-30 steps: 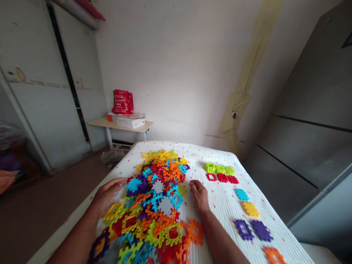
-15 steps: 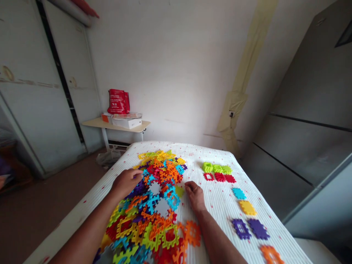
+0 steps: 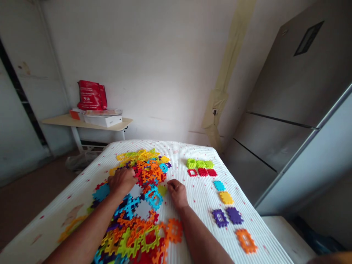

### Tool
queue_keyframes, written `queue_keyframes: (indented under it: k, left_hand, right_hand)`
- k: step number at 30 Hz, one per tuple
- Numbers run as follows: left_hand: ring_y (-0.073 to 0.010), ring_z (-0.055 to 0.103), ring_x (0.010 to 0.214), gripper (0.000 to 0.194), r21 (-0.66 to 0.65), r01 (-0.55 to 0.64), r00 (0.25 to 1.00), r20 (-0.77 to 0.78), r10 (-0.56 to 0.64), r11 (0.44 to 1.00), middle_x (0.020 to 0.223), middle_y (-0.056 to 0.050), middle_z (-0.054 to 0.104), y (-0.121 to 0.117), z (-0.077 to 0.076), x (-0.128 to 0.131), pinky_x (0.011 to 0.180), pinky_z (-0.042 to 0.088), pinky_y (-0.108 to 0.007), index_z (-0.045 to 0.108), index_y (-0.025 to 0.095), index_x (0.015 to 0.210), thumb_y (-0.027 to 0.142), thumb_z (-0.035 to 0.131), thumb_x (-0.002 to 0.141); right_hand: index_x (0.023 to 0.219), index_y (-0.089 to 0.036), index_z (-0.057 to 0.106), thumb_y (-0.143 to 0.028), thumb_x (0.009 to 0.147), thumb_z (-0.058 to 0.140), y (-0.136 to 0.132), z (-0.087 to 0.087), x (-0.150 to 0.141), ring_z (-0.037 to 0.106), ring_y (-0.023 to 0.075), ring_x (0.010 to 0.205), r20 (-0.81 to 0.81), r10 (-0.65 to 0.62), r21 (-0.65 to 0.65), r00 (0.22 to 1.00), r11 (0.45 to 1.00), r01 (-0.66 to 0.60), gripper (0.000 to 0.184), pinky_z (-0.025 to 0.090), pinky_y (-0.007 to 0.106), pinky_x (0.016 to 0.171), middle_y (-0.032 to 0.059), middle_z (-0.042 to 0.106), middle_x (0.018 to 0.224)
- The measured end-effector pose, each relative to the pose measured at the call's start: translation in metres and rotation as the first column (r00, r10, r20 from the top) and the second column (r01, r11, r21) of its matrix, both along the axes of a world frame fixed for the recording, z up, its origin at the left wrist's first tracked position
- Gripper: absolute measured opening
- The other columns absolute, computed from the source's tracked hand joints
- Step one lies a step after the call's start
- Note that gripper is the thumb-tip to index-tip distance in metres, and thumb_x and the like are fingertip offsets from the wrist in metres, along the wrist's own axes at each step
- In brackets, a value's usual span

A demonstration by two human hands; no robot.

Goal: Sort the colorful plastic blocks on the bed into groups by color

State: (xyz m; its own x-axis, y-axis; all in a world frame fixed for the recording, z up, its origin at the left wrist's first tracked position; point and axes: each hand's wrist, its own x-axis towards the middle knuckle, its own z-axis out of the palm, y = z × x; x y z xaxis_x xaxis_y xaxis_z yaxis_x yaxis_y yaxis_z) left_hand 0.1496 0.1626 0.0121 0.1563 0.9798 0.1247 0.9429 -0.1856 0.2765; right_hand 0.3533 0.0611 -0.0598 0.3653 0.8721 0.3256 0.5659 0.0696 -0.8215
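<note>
**A:** What is that big bright heap in the lower left of the frame?

**B:** It is a pile of toy tiles (image 3: 137, 205). They are flat plastic squares with bumpy teeth all round the edges. Some are solid and some have a square hole in the middle. They are orange, blue, green, yellow, red, purple and grey, all mixed up.

**A:** What are they lying on?

**B:** A bed (image 3: 203, 194) with a white cover. The cover has thin ribs and little red dots.

**A:** Where are the hands?

**B:** The left hand (image 3: 122, 180) sits on top of the pile, near the middle of the frame. Its fingers are bent down onto the tiles. I cannot tell if it grips one. The right hand (image 3: 178, 192) lies on the cover just beside the pile. Its fingers are curled, and a small green tile (image 3: 162, 190) is right by its fingertips.

**A:** And on the right side?

**B:** Tiles laid out by colour. A green row (image 3: 200, 163) is at the top, and a red row (image 3: 202, 172) sits just under it. Lower down come one blue tile (image 3: 219, 185), one yellow tile (image 3: 226, 198), two purple tiles (image 3: 227, 216) side by side, and an orange tile (image 3: 246, 240) with a hole.

**A:** Any bags or boxes?

**B:** In the upper left a small table (image 3: 82, 123) holds a shiny red bag (image 3: 92, 95) and a flat white box (image 3: 103, 119). I cannot see what is inside them.
</note>
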Motion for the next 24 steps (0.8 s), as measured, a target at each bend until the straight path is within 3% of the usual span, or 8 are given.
queue_keyframes:
  k: [8,13,16,20,24]
  left_hand:
    - [-0.0319,0.055,0.099,0.020,-0.013,0.006,1.000,0.017,-0.006,1.000,0.097,-0.010,0.064,0.001,-0.002,-0.001,0.081,0.041,-0.053,0.067,0.025,0.083,0.030,0.054,0.069]
    - [-0.0243,0.056,0.092,0.013,0.057,0.018,1.000,0.024,-0.020,0.998,0.091,-0.007,0.063,0.003,-0.005,-0.002,0.081,0.043,-0.045,0.065,0.019,0.080,0.024,0.055,0.074]
    - [-0.0210,0.058,0.086,0.008,0.144,0.101,0.994,0.035,-0.108,0.984,0.085,-0.004,0.064,0.001,-0.002,-0.006,0.076,0.044,-0.035,0.063,0.021,0.072,0.020,0.055,0.072]
    - [-0.0177,0.057,0.082,0.008,0.328,0.284,0.951,0.021,-0.308,0.901,0.082,-0.003,0.063,-0.014,0.007,-0.015,0.073,0.043,-0.028,0.058,0.021,0.071,0.016,0.052,0.073]
    - [-0.0164,0.055,0.081,0.017,0.502,0.458,0.867,-0.070,-0.493,0.734,0.081,-0.004,0.061,-0.041,0.014,-0.023,0.076,0.043,-0.029,0.058,0.020,0.076,0.017,0.043,0.083]
  right_hand:
    - [0.080,-0.020,0.068,-0.025,0.075,0.047,-0.001,0.002,-0.001,0.059,0.0152,0.070,0.020,-0.006,-0.010,1.000,1.000,0.006,0.022,0.043,0.025,0.067,0.0013,0.067,0.076]
    - [0.078,-0.021,0.068,-0.027,0.075,0.048,-0.001,0.000,0.000,0.059,0.0151,0.069,0.001,-0.014,0.011,1.000,1.000,0.014,0.022,0.043,0.025,0.065,0.0014,0.068,0.075]
    - [0.078,-0.021,0.068,-0.028,0.074,0.047,-0.002,0.000,0.001,0.059,0.0154,0.069,-0.022,-0.006,0.010,1.000,1.000,0.006,0.022,0.043,0.025,0.066,0.0014,0.068,0.075]
    - [0.076,-0.019,0.066,-0.031,0.073,0.049,-0.002,0.002,0.002,0.058,0.0157,0.068,-0.134,0.007,0.012,0.991,1.000,-0.006,0.022,0.042,0.025,0.065,0.0008,0.066,0.072]
    - [0.072,-0.017,0.063,-0.036,0.072,0.053,-0.006,0.020,-0.003,0.053,0.0134,0.061,-0.372,0.095,0.061,0.923,0.995,-0.077,0.022,0.042,0.024,0.060,-0.0010,0.060,0.062]
